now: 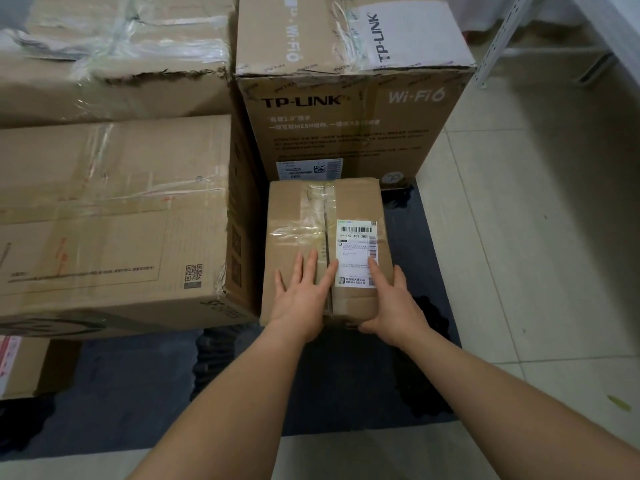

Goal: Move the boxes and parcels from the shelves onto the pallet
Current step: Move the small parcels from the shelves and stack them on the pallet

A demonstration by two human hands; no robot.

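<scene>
A small taped cardboard box (311, 216) with a white shipping label lies on the dark blue pallet (145, 382), wedged between a large box and the TP-LINK box. My left hand (301, 292) lies flat on the box top, fingers spread. My right hand (391, 299) rests on its near right corner, with the fingers on top by the label and the thumb hooked under the front edge.
A large brown box (114, 220) stands to the left, with another taped box (114, 53) behind it. The TP-LINK box (346, 109) stands behind the small box. A small box (20, 365) pokes in at the left edge. A white shelf upright (502, 36) stands on the tiled floor (536, 237) at the upper right.
</scene>
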